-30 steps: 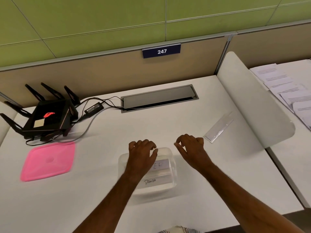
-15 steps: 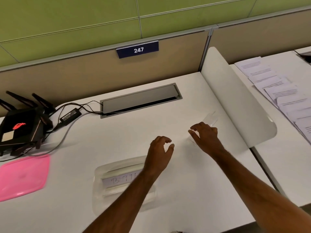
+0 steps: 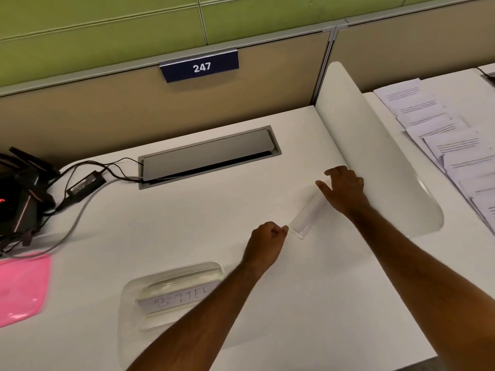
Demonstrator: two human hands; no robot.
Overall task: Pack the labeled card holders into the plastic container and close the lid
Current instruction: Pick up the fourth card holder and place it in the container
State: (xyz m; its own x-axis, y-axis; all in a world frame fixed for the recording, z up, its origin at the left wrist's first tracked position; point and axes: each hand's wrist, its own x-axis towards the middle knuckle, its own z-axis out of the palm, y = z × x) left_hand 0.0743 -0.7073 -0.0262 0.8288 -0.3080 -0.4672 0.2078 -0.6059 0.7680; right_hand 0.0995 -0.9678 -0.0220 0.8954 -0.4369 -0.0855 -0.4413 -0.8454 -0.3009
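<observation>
A clear empty card holder [image 3: 305,218] lies at an angle on the white desk, right of centre. My right hand [image 3: 345,191] covers its far end, fingers curled down over it and thumb beside its left edge. My left hand [image 3: 265,242] has curled fingers and pinches the near corner. The clear plastic container [image 3: 126,303] sits near the front edge, partly hidden by my left forearm. It contains card holders, one labeled "BITTER" [image 3: 182,299]. The pink lid [image 3: 21,287] lies flat at the far left.
A black router [image 3: 16,199] with its adapter and cables occupies the back left. A grey cable hatch [image 3: 209,156] is set into the desk. A white divider panel [image 3: 375,162] stands right of my right hand, with printed sheets [image 3: 450,145] beyond it.
Both hands left the container and moved right to the loose card holder. My right hand now covers its far end and my left hand has reached its near corner. The view has swung right.
</observation>
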